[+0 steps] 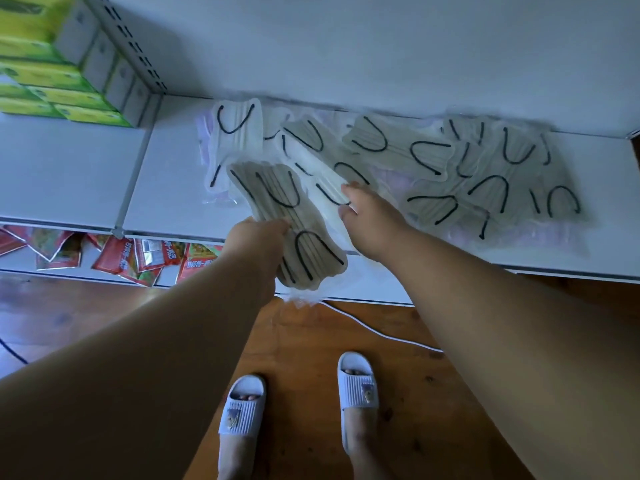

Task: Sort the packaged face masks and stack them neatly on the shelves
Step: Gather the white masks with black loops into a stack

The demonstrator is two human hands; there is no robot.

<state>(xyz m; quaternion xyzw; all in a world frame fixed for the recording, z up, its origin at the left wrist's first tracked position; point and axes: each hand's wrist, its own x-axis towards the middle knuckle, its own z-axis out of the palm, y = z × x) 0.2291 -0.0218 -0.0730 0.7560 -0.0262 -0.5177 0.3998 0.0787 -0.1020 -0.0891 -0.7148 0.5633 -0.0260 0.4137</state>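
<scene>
Left hand (258, 237) grips a stack of packed masks (287, 220), fingers curled round its near-left edge; stack is tilted, held partly over the front lip of the shelf (166, 188) and partly out past it. Right hand (363, 216) reaches onto the shelf, fingertips on a white mask pack (325, 178) just right of the held stack; whether it pinches the pack or only touches it cannot be told. Loose mask packs (485, 168) lie scattered flat and overlapping on the shelf, from beside the right hand out to the shelf's right end, a few more behind the held stack near the back wall. All have dark ear loops in clear wrap. Green boxes (52, 81) stacked at the shelf's far left. Red packets (145, 258) on the level under the shelf. White cable (374, 330) on the wood floor below the shelf; two white slippers (298, 400) near it.
</scene>
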